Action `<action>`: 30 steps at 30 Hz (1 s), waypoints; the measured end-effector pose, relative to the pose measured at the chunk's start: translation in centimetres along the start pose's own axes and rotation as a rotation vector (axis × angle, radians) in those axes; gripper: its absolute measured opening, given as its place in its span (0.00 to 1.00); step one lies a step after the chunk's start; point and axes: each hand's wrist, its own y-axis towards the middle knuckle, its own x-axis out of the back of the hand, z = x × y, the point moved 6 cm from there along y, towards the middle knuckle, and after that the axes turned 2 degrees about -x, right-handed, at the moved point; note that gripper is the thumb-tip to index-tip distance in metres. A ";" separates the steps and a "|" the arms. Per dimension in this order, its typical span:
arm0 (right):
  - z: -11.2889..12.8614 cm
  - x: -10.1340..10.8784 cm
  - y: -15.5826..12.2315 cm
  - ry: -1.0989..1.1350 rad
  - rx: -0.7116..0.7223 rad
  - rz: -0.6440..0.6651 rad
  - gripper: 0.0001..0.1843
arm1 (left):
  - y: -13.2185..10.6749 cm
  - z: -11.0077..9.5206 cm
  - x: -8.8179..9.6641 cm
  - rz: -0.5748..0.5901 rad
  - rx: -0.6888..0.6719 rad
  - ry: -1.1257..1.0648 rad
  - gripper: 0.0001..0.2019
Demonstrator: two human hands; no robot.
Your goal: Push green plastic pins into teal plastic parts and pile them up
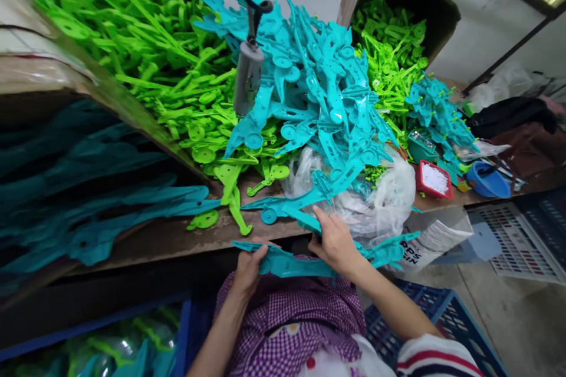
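Note:
My left hand (247, 265) grips one end of a long teal plastic part (292, 264) held flat over my lap, just below the wooden bench edge (177, 238). My right hand (333, 241) is closed over the same part near its middle, with the fingers reaching up to another teal piece (305, 221) at the bench edge. A big heap of teal plastic parts (318, 88) rises right behind my hands. Green plastic parts (145, 41) are piled to the left of it.
A grey hanging tool (247, 76) dangles over the heaps. A cardboard box of green parts (393, 35) lies at the back right. A clear plastic bag (384, 194), a red tray (433, 179) and a blue bowl (489, 179) sit right. A blue crate (433, 318) stands on the floor.

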 end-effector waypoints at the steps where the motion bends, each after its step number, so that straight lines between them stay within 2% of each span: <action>1: 0.5 -0.1 0.0 -0.029 0.044 0.066 0.39 | -0.1 0.2 0.2 0.003 0.002 0.006 0.16; 4: 2.8 0.6 1.4 -0.110 0.253 0.229 0.37 | -0.4 0.8 0.6 -0.031 0.014 -0.007 0.16; 6: 4.2 1.0 3.4 -0.153 0.396 0.287 0.33 | -0.3 0.7 0.8 -0.106 0.000 -0.048 0.16; 8: 4.6 0.5 6.1 -0.199 0.482 0.333 0.28 | -0.1 0.2 1.0 -0.206 -0.047 -0.114 0.15; 11: 3.2 -1.4 9.9 -0.285 0.483 0.421 0.26 | 0.4 -0.8 0.5 -0.295 -0.115 -0.173 0.14; 14: 0.8 -2.6 11.7 -0.324 0.412 0.414 0.29 | 0.8 -1.6 -0.8 -0.324 -0.150 -0.212 0.16; 17: -0.7 -2.7 11.1 -0.265 0.415 0.409 0.41 | 1.2 -1.9 -2.3 -0.306 -0.168 -0.260 0.18; 20: -1.4 -3.3 9.5 -0.251 0.446 0.484 0.49 | 1.5 -2.0 -3.4 -0.259 -0.163 -0.253 0.19; 25: -1.6 -4.4 8.2 -0.278 0.450 0.530 0.49 | 1.6 -2.0 -3.7 -0.255 -0.173 -0.264 0.18; 28: -1.6 -4.7 7.6 -0.285 0.435 0.511 0.51 | 1.5 -2.0 -3.7 -0.273 -0.175 -0.298 0.18; 30: -1.4 -4.6 7.0 -0.304 0.403 0.485 0.49 | 1.2 -2.5 -3.7 -0.285 -0.226 -0.312 0.18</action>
